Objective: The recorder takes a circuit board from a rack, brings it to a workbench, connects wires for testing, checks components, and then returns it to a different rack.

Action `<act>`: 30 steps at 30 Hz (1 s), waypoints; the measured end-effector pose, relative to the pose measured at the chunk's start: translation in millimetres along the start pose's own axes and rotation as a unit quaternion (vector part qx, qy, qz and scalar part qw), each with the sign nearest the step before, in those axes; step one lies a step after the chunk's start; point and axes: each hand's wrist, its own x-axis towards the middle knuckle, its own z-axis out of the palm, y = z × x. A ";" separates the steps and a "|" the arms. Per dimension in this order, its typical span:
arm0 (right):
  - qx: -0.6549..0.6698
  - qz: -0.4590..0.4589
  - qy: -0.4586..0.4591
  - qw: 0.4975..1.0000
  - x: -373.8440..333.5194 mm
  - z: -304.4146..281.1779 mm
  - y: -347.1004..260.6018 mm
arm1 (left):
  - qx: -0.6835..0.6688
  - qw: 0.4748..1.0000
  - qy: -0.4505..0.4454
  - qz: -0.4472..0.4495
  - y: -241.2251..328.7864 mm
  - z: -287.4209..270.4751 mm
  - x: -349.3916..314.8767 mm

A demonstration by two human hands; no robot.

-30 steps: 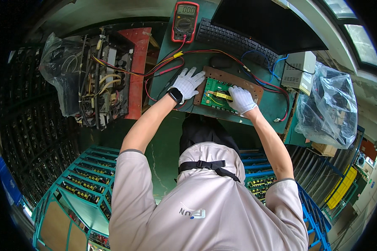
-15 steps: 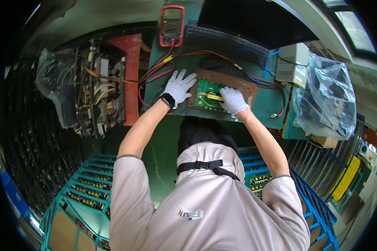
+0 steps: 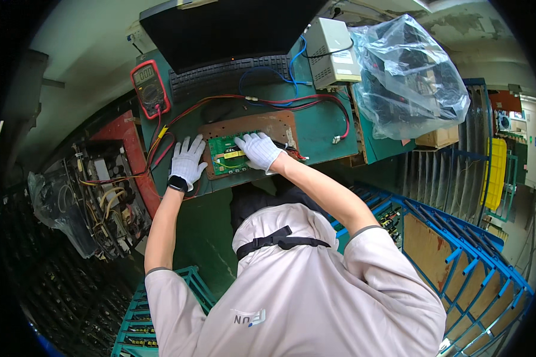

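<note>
My left hand [image 3: 188, 160], in a white glove with a dark watch at the wrist, lies on the green bench beside the left edge of a brown perforated board [image 3: 280, 125]. Its fingers are spread and hold nothing. On that board sits a green circuit board [image 3: 219, 146] with a yellow-wrapped component [image 3: 229, 154] across it. My right hand [image 3: 258, 149], gloved too, rests over the right part of the circuit board, fingers stretched leftward across it. The hand hides that end and its thumb. Dark and red wire ends stick out just right of my right hand.
A red multimeter [image 3: 150, 89] stands at the back left, its leads joining red and black cables [image 3: 220, 97] across the bench. Behind are a keyboard [image 3: 220, 74], a monitor [image 3: 220, 30] and a grey box unit [image 3: 333, 53]. Plastic-wrapped equipment [image 3: 408, 77] is at right; blue racks [image 3: 458, 238] stand below.
The view has swung, so the bench and both hands appear farther left. My right hand's fingers look straighter over the circuit board than before. My left hand still lies spread on the bench.
</note>
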 end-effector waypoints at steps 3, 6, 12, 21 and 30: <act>0.078 -0.059 0.127 0.987 -45.1 -20.5 35.1 | -0.016 0.996 0.079 -0.029 18.5 -10.4 -4.5; 0.134 0.021 0.123 0.983 -118.1 -37.3 109.4 | -0.116 0.956 0.250 -0.101 68.9 -20.7 -19.3; -0.080 0.084 0.086 0.990 -232.8 -10.1 247.3 | -0.536 0.773 0.175 -0.290 259.1 0.7 -4.0; 0.118 -0.063 0.082 0.988 -232.5 11.0 281.9 | -0.754 0.520 0.167 -0.364 385.2 58.9 101.5; 0.409 0.069 -0.208 0.886 -205.3 -23.0 246.8 | -0.886 0.363 0.089 -0.276 376.4 66.4 100.6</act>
